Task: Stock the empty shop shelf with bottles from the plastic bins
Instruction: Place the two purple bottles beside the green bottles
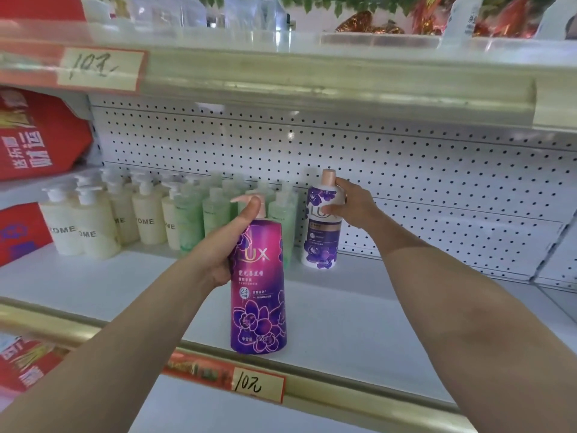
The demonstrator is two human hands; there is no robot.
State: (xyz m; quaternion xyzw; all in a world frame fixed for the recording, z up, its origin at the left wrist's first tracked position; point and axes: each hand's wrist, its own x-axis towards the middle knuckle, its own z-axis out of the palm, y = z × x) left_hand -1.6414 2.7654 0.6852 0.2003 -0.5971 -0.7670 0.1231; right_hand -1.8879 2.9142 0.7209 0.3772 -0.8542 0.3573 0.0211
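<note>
The left hand (232, 242) wrapped a glossy purple pump bottle (258, 289) standing near the smooth white shelf (359, 314) edge. The right hand (351, 203) clasped a rounded white-and-purple bottle (321, 232) by the perforated back panel (406, 170)

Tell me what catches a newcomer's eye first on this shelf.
The purple pump bottle near the shelf's front edge, gripped by the left hand. Behind it, the right hand holds a white bottle by the pegboard. Cream and green bottles fill the back left.
</note>
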